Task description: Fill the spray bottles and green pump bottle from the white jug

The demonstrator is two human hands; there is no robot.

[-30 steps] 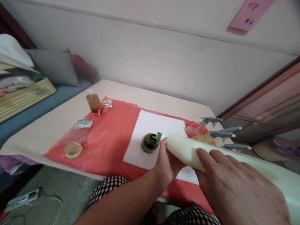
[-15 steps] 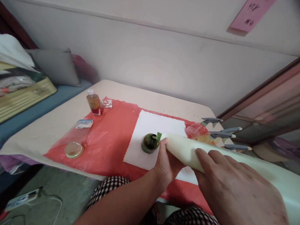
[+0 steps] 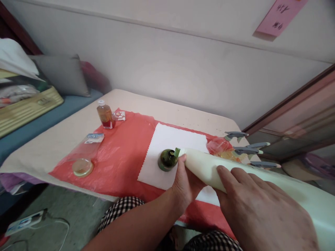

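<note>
My left hand grips the narrow front end of a long cream-white cone of rolled sheet, from whose tip a bit of green sticks out. That tip touches a small dark green bottle standing on a white paper sheet. My right hand wraps over the wider part of the cone near the camera. The paper lies on a red plastic sheet over a beige table.
An amber bottle with a white cap stands at the far left of the red sheet beside a small packet. A clear bag with a round lid lies front left. Several grey-handled knives sit at the right edge. A bed with pillows is on the left.
My right hand has slid slightly forward along the cone toward the left hand. The left hand, cone tip and bottle stay where they were.
</note>
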